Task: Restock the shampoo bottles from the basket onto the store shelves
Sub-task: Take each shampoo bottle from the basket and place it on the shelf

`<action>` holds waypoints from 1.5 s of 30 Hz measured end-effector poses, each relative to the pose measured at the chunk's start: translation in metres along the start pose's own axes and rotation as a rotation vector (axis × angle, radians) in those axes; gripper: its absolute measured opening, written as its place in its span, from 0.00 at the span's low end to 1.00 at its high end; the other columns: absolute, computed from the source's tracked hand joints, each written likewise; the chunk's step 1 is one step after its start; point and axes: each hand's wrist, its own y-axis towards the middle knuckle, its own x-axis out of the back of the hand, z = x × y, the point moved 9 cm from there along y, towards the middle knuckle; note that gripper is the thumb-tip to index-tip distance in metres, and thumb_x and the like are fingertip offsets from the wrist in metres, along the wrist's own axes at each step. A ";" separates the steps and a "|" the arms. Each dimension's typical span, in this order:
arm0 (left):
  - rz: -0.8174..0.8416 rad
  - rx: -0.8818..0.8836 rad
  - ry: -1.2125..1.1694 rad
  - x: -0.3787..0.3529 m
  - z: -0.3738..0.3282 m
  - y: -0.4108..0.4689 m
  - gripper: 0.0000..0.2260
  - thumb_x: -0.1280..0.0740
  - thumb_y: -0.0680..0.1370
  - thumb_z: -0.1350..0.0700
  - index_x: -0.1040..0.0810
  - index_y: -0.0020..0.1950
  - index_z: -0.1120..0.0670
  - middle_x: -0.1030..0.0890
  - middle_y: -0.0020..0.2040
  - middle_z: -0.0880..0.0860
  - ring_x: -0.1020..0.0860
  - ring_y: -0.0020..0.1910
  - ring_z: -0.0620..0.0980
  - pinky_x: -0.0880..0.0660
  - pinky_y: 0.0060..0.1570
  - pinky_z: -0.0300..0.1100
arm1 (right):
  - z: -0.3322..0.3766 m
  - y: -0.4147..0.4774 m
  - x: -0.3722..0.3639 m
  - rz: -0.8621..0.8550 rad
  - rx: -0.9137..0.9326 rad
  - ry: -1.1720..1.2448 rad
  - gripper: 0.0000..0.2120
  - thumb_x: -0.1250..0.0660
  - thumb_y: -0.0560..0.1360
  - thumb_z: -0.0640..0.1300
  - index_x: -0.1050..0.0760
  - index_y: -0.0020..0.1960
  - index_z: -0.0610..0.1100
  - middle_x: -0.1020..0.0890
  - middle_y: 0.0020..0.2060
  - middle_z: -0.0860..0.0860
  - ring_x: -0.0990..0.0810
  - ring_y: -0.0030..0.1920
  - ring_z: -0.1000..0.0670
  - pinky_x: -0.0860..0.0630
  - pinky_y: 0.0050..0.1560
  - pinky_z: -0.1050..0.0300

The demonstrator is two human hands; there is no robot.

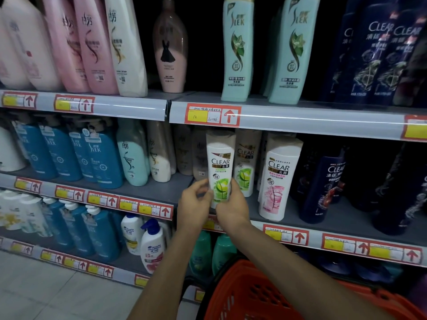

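Observation:
A white CLEAR shampoo bottle with a green label (220, 162) stands upright at the front edge of the middle shelf (346, 225). My left hand (195, 205) grips its lower left side and my right hand (232, 207) grips its lower right side and base. A matching green-label bottle (246, 167) stands right behind it, and a white CLEAR bottle with a pink label (279, 179) stands just to the right. The red plastic basket (249, 294) hangs low at the bottom right; its contents are hidden.
Dark blue CLEAR bottles (323, 188) fill the shelf to the right. Teal and cream bottles (131, 155) stand to the left, with a bare stretch of shelf between them and my hands. The top shelf holds pale green SLEK bottles (236, 49) and pink bottles (92, 42).

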 end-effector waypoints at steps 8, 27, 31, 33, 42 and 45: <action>0.051 -0.002 -0.042 -0.032 -0.014 -0.010 0.10 0.25 0.77 0.56 0.16 0.52 0.40 0.12 0.44 0.46 0.14 0.46 0.45 0.16 0.51 0.56 | -0.009 -0.013 0.035 -0.110 -0.023 0.007 0.29 0.34 0.77 0.39 0.39 0.74 0.51 0.22 0.61 0.49 0.20 0.59 0.45 0.21 0.58 0.47; 0.030 0.006 -0.025 -0.053 -0.010 0.000 0.09 0.24 0.76 0.54 0.15 0.55 0.45 0.12 0.45 0.45 0.14 0.46 0.43 0.16 0.53 0.52 | -0.016 -0.011 0.045 -0.148 -0.030 0.055 0.27 0.37 0.72 0.46 0.34 0.71 0.53 0.21 0.60 0.48 0.21 0.60 0.46 0.19 0.57 0.45; 0.035 0.010 -0.045 -0.057 -0.010 0.001 0.11 0.24 0.77 0.55 0.14 0.59 0.48 0.12 0.46 0.45 0.14 0.48 0.43 0.17 0.54 0.53 | -0.018 -0.012 0.045 -0.153 -0.007 0.084 0.26 0.37 0.70 0.50 0.32 0.68 0.55 0.20 0.57 0.51 0.19 0.57 0.50 0.19 0.57 0.44; 0.043 0.010 -0.053 -0.058 -0.010 0.002 0.11 0.25 0.77 0.56 0.14 0.60 0.48 0.12 0.47 0.45 0.14 0.48 0.43 0.17 0.55 0.53 | -0.020 -0.010 0.043 -0.154 -0.001 0.093 0.27 0.37 0.70 0.49 0.33 0.69 0.57 0.20 0.58 0.51 0.20 0.58 0.50 0.19 0.57 0.43; 0.072 0.018 -0.050 -0.063 -0.012 -0.003 0.20 0.26 0.69 0.42 0.15 0.60 0.44 0.12 0.46 0.44 0.14 0.49 0.46 0.17 0.53 0.56 | -0.022 -0.012 0.044 -0.131 0.038 0.121 0.36 0.38 0.66 0.41 0.35 0.73 0.57 0.22 0.62 0.50 0.21 0.63 0.48 0.18 0.58 0.44; 0.041 0.009 -0.009 -0.061 -0.017 -0.006 0.18 0.25 0.71 0.44 0.15 0.60 0.45 0.12 0.45 0.44 0.14 0.48 0.45 0.17 0.53 0.54 | -0.021 -0.014 0.046 -0.113 0.034 0.117 0.35 0.37 0.66 0.42 0.34 0.72 0.59 0.20 0.60 0.50 0.20 0.61 0.48 0.17 0.56 0.44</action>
